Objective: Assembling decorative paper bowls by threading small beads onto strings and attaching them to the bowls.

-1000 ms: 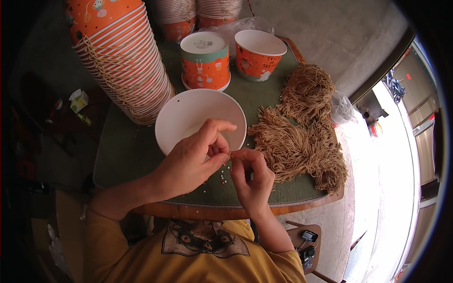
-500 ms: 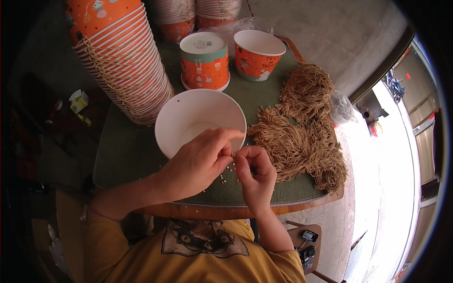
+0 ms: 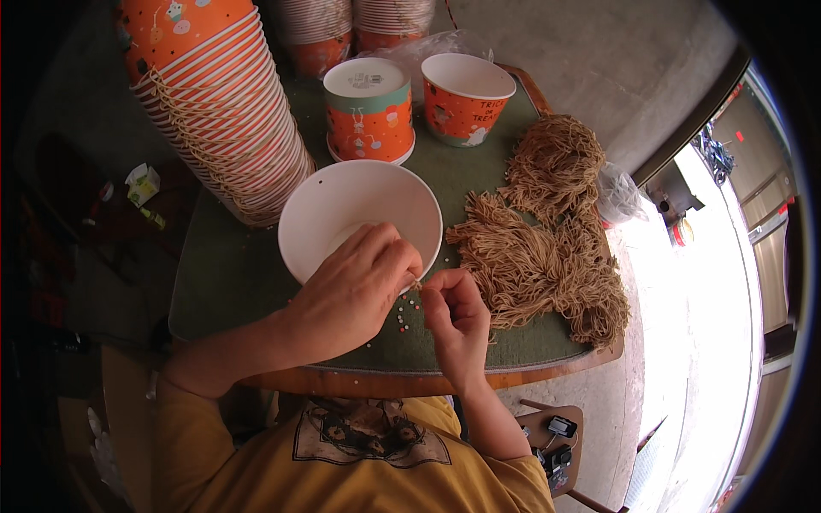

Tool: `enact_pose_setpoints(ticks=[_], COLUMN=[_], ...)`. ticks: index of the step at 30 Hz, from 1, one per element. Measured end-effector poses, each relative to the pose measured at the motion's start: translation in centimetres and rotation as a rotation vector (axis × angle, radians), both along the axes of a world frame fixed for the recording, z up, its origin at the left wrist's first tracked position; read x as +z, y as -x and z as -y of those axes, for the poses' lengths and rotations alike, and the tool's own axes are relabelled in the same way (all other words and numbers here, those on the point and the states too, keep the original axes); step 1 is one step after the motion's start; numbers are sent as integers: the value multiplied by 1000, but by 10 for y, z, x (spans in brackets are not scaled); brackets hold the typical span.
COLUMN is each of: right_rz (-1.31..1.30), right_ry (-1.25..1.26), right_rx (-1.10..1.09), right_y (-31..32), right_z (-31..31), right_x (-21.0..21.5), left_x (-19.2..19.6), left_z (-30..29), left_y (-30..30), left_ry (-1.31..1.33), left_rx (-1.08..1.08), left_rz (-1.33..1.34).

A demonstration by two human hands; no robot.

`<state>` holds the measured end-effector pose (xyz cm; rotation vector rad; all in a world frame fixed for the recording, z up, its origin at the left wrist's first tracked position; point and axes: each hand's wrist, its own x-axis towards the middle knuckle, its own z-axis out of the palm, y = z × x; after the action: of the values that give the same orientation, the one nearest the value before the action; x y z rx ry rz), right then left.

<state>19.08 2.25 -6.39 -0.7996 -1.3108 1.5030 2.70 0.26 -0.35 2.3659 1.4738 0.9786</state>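
A paper bucket (image 3: 363, 192) with a white inside tilts its mouth toward me, a small dark hole near its rim. My left hand (image 3: 355, 278) is in front of its near rim, fingers bent and pinched together. Beside it my right hand (image 3: 459, 316) pinches too, thumb against forefinger. Between both sets of fingertips shows a bit of tan cord (image 3: 417, 285); most of it is hidden by the fingers. To the right lies a heap of tan cords (image 3: 530, 265) in loose bundles.
Tall nested orange buckets (image 3: 218, 111) with cord handles lean at the left. Behind stand an upside-down orange bucket (image 3: 370, 128) and an upright one (image 3: 468, 111). Small round paper dots (image 3: 404, 321) lie on the green tabletop (image 3: 231, 299). Wrapped bucket stacks (image 3: 393, 21) stand farther back.
My left fingers, stretched out before, have curled in to the fingertips of my right hand. The right hand has shifted slightly left, and more cord shows between them.
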Motion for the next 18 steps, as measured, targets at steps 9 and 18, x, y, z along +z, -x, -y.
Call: enact_pose_setpoints(ticks=[9,18], right_rz=[9,-107], right_ry=[53,224], right_rx=[89,169], right_y=[3,12], right_z=[5,20], right_x=[-3,3], left_x=[0,-10], left_z=[-3,4], left_y=[1,14], left_ry=[-56,-458], left_rx=[2,25], left_rz=[3,-251])
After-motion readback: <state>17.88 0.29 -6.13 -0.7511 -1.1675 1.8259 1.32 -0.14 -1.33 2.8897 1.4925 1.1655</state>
